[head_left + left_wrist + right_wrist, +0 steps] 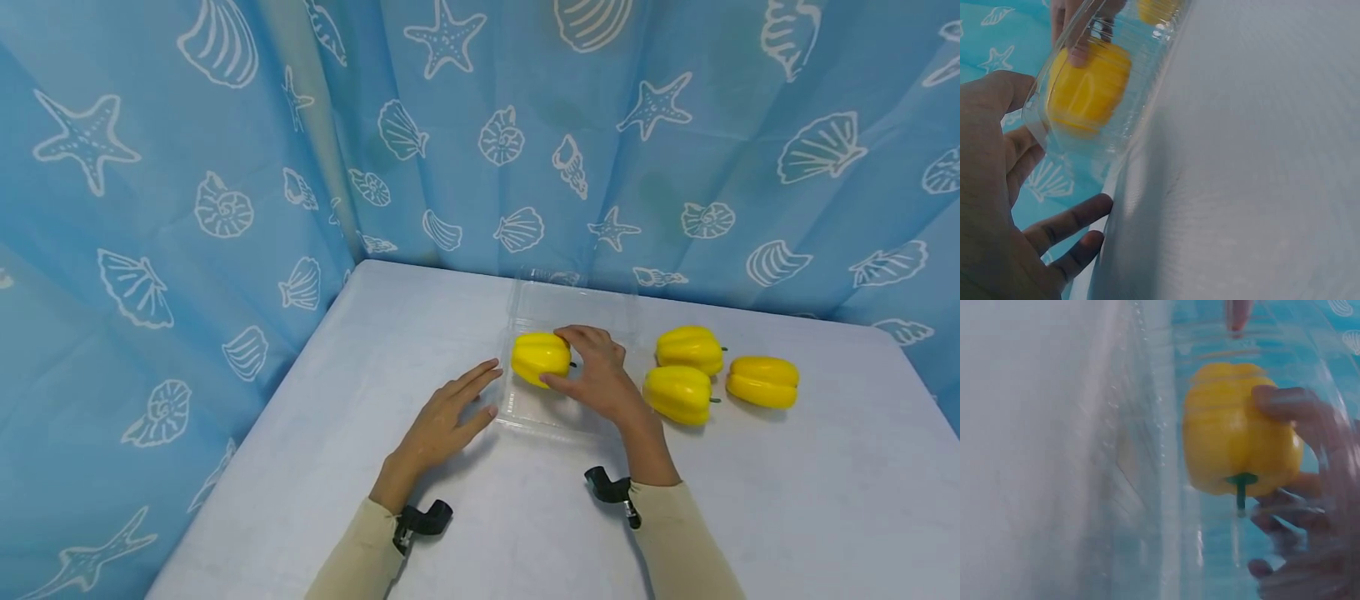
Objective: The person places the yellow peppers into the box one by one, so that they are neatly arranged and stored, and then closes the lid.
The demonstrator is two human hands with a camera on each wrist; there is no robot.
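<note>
A yellow bell pepper [536, 358] lies on its side within a clear plastic box [570, 423], at the box's left end. My right hand [600, 375] grips it between thumb and fingers from the right. In the right wrist view, the pepper's green stem [1241, 490] points toward the camera, and the hand is seen through the clear plastic. Just left of the box is my left hand [446, 421], fingers extended. Seen from the left wrist, its thumb [1013, 87] is close to the box's edge; whether it touches cannot be told.
To the right of the box lie three more yellow peppers: one at the back [688, 348], one nearer [677, 394] and one farther right [762, 382]. The box's transparent lid [573, 300] is raised behind it. A blue curtain [465, 167] hangs behind the white table [300, 500].
</note>
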